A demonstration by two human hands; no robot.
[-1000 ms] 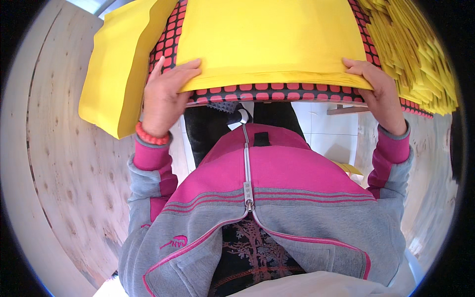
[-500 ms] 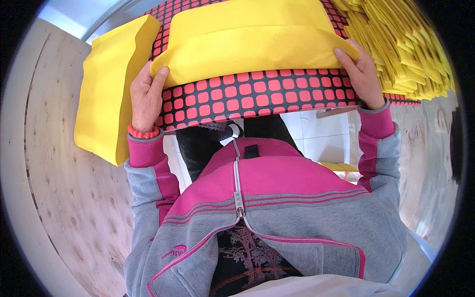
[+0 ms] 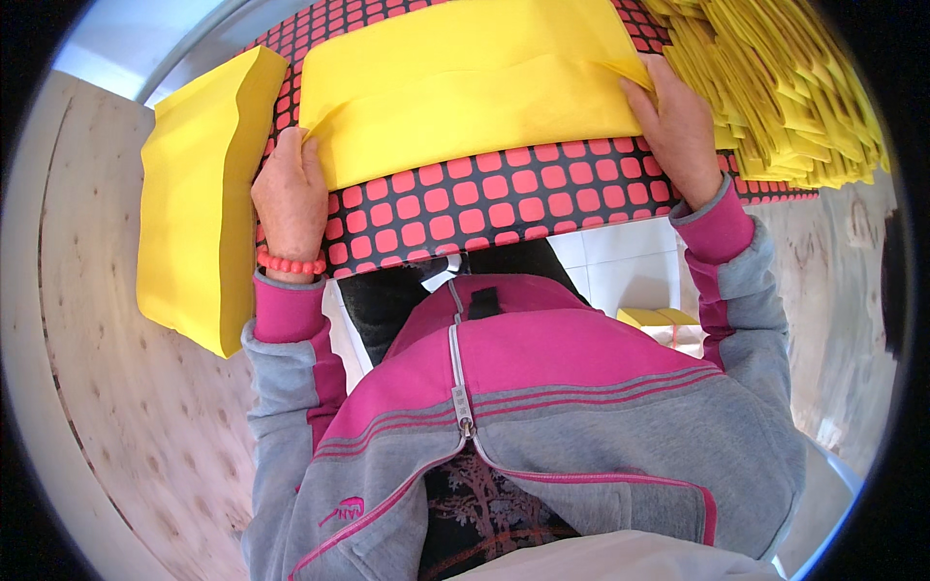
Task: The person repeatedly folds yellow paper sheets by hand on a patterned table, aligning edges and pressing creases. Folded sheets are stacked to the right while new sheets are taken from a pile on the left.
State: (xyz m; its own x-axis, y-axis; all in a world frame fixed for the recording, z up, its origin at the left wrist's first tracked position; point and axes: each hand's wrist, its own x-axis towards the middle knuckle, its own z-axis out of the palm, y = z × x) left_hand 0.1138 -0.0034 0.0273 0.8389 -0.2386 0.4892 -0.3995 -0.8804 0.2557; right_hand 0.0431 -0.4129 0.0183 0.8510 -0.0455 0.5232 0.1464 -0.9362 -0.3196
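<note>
A yellow felt-like sheet [image 3: 475, 102], folded over along its near side, lies across the red-and-black patterned table cover [image 3: 494, 194]. My left hand [image 3: 291, 198] is closed at the fold's left end, with thumb and fingers pinching its corner. At the right end, my right hand [image 3: 678, 126] grips the other corner, where the cloth puckers into a small crease. Parts of both hands' fingertips are hidden by the cloth or by the hands themselves.
A thick stack of yellow sheets [image 3: 189, 203] stands left of the table cover, beside my left hand. Many folded yellow pieces [image 3: 775, 92] are heaped at the right. Below the table edge lies a small yellow bundle [image 3: 659, 318] tied with a band.
The fold's ends, which stuck out past the sheet's sides, now sit nearly in line with them. My right hand has moved inward, and the view has shifted and tilted slightly.
</note>
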